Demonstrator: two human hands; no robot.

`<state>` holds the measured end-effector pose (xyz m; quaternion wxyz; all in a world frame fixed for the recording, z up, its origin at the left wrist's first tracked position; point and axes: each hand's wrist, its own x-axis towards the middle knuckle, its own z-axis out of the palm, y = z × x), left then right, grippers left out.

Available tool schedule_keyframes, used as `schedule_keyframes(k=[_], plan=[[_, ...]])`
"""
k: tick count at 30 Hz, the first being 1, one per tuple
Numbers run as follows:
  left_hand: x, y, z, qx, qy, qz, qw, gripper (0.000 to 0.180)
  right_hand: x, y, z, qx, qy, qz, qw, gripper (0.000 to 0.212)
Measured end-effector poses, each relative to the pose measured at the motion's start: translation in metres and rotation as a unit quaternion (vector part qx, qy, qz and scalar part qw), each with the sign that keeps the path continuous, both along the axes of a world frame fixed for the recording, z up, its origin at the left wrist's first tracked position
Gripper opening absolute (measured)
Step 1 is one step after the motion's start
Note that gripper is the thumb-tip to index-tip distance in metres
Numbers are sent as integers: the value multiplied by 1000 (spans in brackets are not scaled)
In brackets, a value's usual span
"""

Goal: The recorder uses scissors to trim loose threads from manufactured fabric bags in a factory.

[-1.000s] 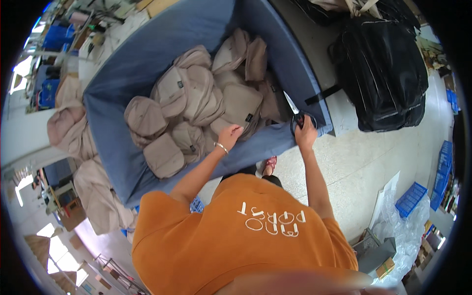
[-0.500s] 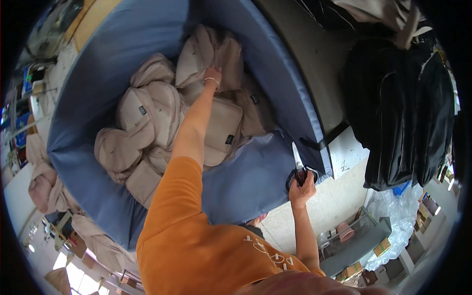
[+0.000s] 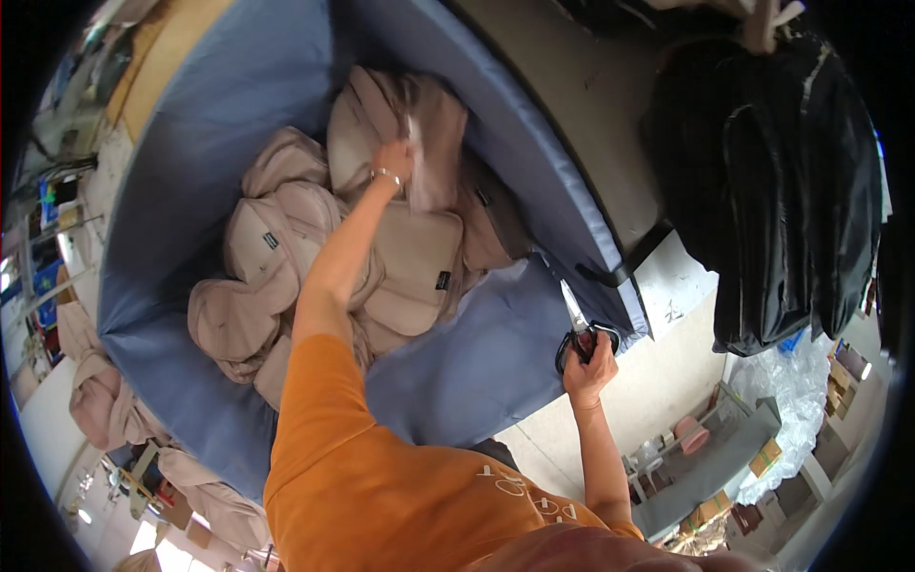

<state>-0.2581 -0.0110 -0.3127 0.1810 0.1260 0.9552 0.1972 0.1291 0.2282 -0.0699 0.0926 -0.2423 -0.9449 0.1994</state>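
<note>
In the blue fabric-lined bin [image 3: 457,381], several beige backpacks [image 3: 419,243] lie heaped together. My left hand [image 3: 394,162] reaches far into the pile and grips the beige backpack [image 3: 440,129] at its far end; the fingertips are partly blurred against its cloth. At the bin's right near corner, my right hand [image 3: 589,372] is closed round the black handles of a pair of scissors [image 3: 576,310]. The blades point away from me, toward the bin's inside, and touch no backpack.
Black bags [image 3: 767,210] hang at the right beyond the bin wall. A clear plastic bundle [image 3: 786,419] and a grey rack [image 3: 701,467] stand at the lower right. More beige cloth pieces [image 3: 105,396] lie outside the bin at the left.
My left hand has drawn slightly toward me and left, and the far backpack has shifted with it. The right hand keeps hold of the scissors. The whole view has shifted a little.
</note>
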Motion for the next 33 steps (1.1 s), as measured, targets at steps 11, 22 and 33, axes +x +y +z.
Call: schedule_keyframes(k=[11, 22, 33], plan=[[169, -59, 321, 206, 92, -137, 964, 25, -5, 0, -6, -67, 88, 8, 994, 41], [321, 25, 438, 274, 164, -213, 923, 35, 40, 20, 65, -451, 210, -53, 866, 28], [399, 207, 324, 151, 74, -142, 976, 28, 154, 33, 85, -467, 179, -106, 859, 32]])
